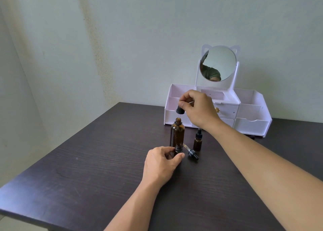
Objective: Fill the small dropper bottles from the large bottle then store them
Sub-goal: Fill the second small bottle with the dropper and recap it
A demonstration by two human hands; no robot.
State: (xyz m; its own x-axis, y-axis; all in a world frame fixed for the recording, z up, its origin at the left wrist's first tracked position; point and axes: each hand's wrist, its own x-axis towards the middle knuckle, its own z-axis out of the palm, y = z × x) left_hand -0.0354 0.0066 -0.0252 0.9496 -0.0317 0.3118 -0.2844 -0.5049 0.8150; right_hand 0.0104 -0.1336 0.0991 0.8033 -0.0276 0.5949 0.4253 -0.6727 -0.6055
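The large amber bottle [177, 134] stands uncapped on the dark table [87, 169]. My right hand [199, 108] holds its black dropper cap [180, 110] just above the bottle's mouth, with the glass tip pointing down into the neck. In front of it, my left hand [162, 164] grips a small open amber bottle [178, 149]. That bottle's small dropper cap [192, 153] lies on its side on the table to the right. A second small dropper bottle [197, 140], capped, stands upright further right.
A white organiser [251, 124] with open compartments, drawers and a round cat-ear mirror [219, 64] stands at the table's back edge against the wall. The table's left and front edges are in view.
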